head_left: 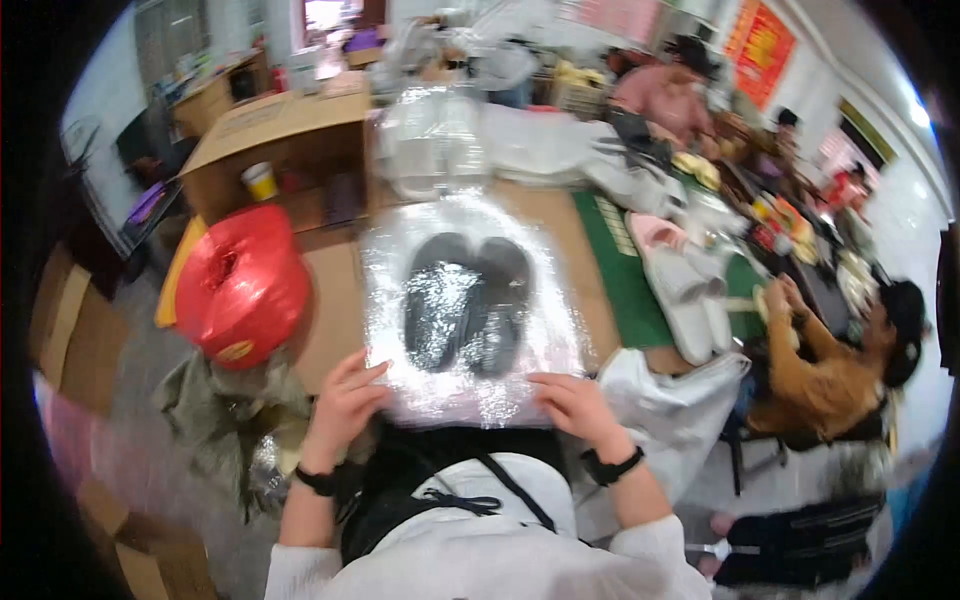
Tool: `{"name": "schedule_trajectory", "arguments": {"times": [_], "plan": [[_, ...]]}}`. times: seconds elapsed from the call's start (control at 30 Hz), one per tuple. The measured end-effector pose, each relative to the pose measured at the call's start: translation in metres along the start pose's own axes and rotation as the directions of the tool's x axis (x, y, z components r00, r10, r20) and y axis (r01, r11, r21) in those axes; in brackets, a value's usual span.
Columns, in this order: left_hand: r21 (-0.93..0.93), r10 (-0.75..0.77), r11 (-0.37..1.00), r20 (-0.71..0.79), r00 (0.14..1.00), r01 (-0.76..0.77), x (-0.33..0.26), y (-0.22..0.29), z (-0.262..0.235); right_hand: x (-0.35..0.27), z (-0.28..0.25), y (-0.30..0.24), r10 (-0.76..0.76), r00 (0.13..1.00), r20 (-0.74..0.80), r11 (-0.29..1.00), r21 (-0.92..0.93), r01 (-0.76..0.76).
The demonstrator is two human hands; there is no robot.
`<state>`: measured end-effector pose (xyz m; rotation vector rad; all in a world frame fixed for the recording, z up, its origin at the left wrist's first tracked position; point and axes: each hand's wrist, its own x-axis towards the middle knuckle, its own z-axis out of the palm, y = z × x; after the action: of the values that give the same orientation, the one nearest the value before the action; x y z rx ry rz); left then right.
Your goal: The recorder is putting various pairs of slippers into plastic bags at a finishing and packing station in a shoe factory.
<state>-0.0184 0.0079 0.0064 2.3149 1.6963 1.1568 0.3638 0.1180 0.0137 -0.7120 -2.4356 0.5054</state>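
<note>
In front of me lies a shiny clear plastic bag [550,270] on the table. A pair of dark slippers [490,300] sits in the middle of it, side by side, and glare across them suggests plastic over the top. My left hand [350,400] is closed on the bag's near left edge, fingers pointing inward. At the near right corner, my right hand [580,405] pinches the plastic between thumb and fingers. Motion blur softens both grips.
A red plastic bundle [245,285] and an open cardboard box [270,130] stand at left. White and pink slippers [680,290] lie on a green mat [610,265] at right. White plastic [670,410] hangs near my right arm. A co-worker in a brown top [825,385] sits farther right.
</note>
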Motion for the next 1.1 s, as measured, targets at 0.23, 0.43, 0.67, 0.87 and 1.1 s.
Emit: {"name": "schedule_trajectory", "arguments": {"times": [0.23,0.43,0.67,0.87,1.1], "plan": [[-0.162,-0.104,0.981,0.016,0.994,0.105,0.004,-0.010,0.014,-0.014,0.007,0.027,0.437,0.898,-0.061,0.859,0.324,-0.396],[-0.287,-0.377,0.892,-0.043,0.925,0.351,0.023,-0.006,0.021,0.005,0.013,0.033,0.566,0.812,-0.142,0.765,0.457,-0.454],[-0.371,-0.691,0.637,0.116,0.714,0.676,0.042,-0.012,0.060,0.017,0.022,0.050,0.665,0.655,-0.359,0.746,0.264,-0.612],[-0.270,-0.637,0.738,0.023,0.771,0.618,0.040,-0.014,0.064,0.040,0.035,-0.012,0.092,0.789,-0.608,0.901,-0.286,-0.326],[-0.188,-0.688,0.696,0.102,0.718,0.694,0.038,-0.007,0.056,0.066,0.091,-0.037,0.032,0.999,-0.043,0.949,-0.313,-0.043]]}}
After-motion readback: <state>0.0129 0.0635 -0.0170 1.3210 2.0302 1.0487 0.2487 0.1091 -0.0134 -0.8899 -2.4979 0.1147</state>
